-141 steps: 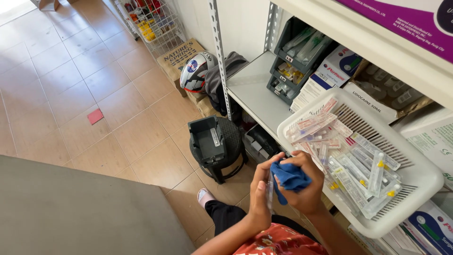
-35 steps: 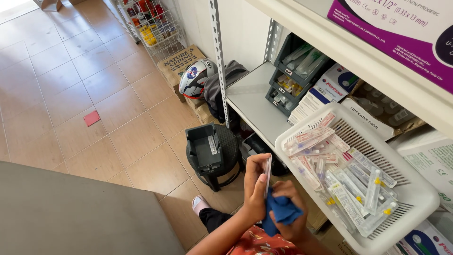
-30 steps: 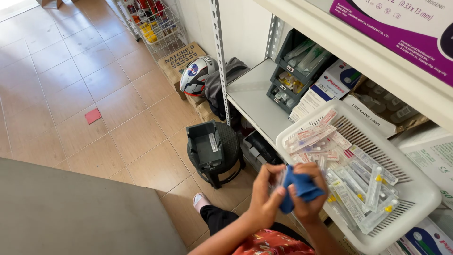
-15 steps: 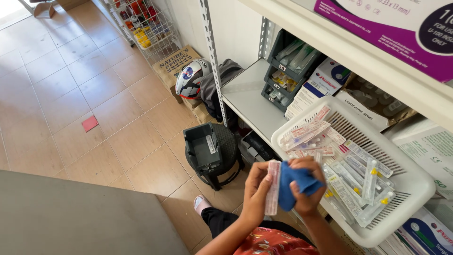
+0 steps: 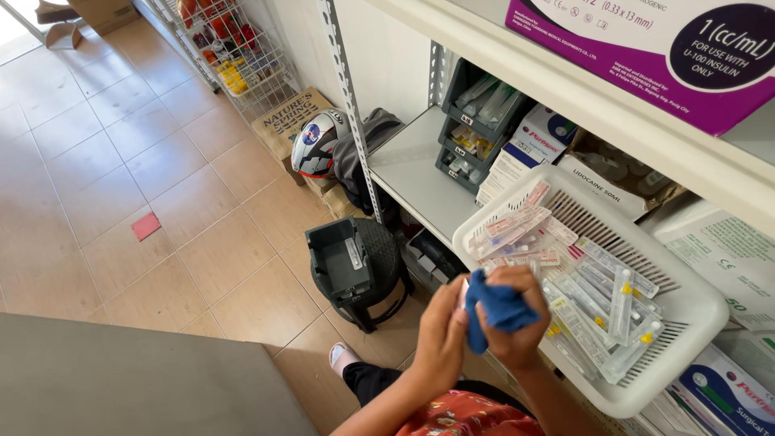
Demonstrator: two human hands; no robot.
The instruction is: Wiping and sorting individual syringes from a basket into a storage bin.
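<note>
While gripped between both hands' fingers [image 5: 458, 316], blue cloth [image 5: 498, 308] bunches.

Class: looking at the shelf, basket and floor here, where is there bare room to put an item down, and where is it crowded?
Bare: the white shelf between the metal upright and the dark bins; the tiled floor left of the black stool. Crowded: the white basket, full of packets, with both hands working a blue cloth at its near edge.

Red floral top, dark trousers, pale shoe [image 5: 342, 354].
</note>
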